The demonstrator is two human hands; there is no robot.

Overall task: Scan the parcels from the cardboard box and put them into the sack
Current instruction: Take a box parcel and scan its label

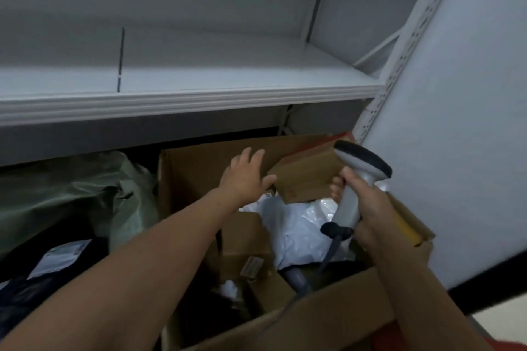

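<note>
A large open cardboard box (319, 319) sits below me with parcels inside: a white plastic mailer (299, 225) and a brown carton with a label (245, 251). A small brown parcel (308, 177) hangs tilted above the mailer. My left hand (245, 177) reaches over the box with fingers spread and straight, its thumb touching the parcel's left edge. My right hand (368, 202) grips the handle of a white and grey barcode scanner (359, 177), and its fingers lie against the parcel's right side. The greenish sack (71, 194) sits to the left of the box.
A white metal shelf (185, 94) juts out above the box and sack. A white panel (462, 151) stands close on the right. Dark wrapped parcels with a label (57, 259) lie at lower left. The scanner's cable (330, 251) hangs down into the box.
</note>
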